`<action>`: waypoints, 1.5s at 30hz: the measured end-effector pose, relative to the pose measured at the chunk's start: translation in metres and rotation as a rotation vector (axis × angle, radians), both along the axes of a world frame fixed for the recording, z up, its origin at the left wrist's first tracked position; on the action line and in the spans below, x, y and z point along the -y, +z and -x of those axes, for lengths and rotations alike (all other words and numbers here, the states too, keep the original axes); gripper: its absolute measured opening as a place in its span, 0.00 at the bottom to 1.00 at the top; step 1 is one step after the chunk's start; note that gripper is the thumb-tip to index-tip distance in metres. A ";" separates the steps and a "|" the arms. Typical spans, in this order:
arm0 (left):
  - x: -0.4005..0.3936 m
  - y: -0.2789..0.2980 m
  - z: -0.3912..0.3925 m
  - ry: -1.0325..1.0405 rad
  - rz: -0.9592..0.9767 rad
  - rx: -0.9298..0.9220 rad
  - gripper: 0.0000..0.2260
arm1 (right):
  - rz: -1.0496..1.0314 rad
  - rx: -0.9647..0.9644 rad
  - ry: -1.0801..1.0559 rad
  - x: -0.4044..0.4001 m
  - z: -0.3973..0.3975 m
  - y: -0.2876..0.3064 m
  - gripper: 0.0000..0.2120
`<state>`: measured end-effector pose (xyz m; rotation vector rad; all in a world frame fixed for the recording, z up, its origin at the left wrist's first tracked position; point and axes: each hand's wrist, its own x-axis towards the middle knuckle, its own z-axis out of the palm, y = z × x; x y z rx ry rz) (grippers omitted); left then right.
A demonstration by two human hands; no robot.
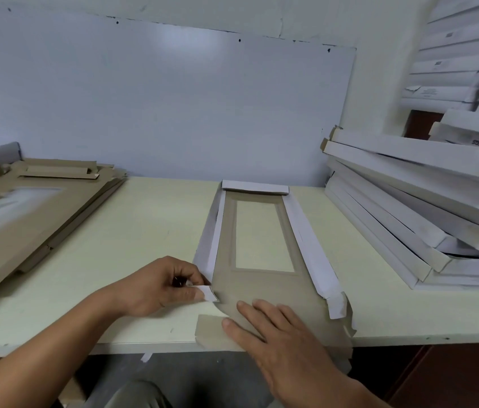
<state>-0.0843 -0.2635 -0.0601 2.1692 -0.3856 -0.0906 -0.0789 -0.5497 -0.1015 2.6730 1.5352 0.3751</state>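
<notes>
A flat brown cardboard box blank (261,287) with a rectangular window lies lengthwise on the pale table (150,231), its near end over the table's front edge. Its white side flaps (308,242) are partly folded up along both long sides, and a far flap is folded over. My left hand (161,287) pinches the small white corner tab (208,293) at the blank's near left. My right hand (279,334) lies flat on the near end of the cardboard, fingers straight, pressing it down.
A stack of flat brown blanks (26,207) lies at the left of the table. Finished white boxes (414,207) are piled high at the right, leaning toward the work area. A grey-white wall panel (155,107) stands behind.
</notes>
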 end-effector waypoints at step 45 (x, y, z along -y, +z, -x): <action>0.042 -0.024 0.012 0.082 -0.877 0.513 0.11 | 0.301 -0.172 -0.215 0.114 -0.067 0.076 0.42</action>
